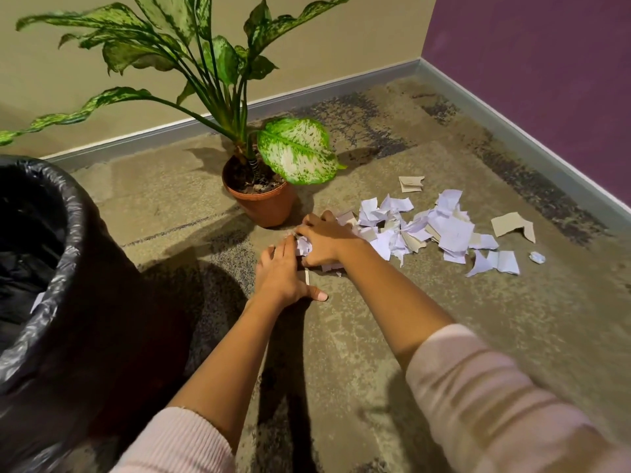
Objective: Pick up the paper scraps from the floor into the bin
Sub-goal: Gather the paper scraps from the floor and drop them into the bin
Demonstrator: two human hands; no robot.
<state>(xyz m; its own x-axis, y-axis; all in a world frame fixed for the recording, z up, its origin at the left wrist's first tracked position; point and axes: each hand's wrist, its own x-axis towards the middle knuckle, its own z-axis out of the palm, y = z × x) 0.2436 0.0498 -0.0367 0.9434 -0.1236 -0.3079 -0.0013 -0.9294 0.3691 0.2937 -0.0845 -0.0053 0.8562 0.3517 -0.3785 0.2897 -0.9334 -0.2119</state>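
A pile of white and beige paper scraps (440,230) lies on the carpet at the middle right. My right hand (326,238) sits at the pile's left end with its fingers curled over a bunch of scraps (304,245). My left hand (285,271) lies flat beside it, fingers straight and pressing against that same bunch from the left. The bin (51,268), lined with a black bag, stands at the left edge, well apart from the pile.
A potted plant (263,196) in a brown pot stands just behind my hands, its leaves spreading left and above. Walls with grey skirting meet in a corner at the back right. A small crumpled scrap (536,257) lies right of the pile.
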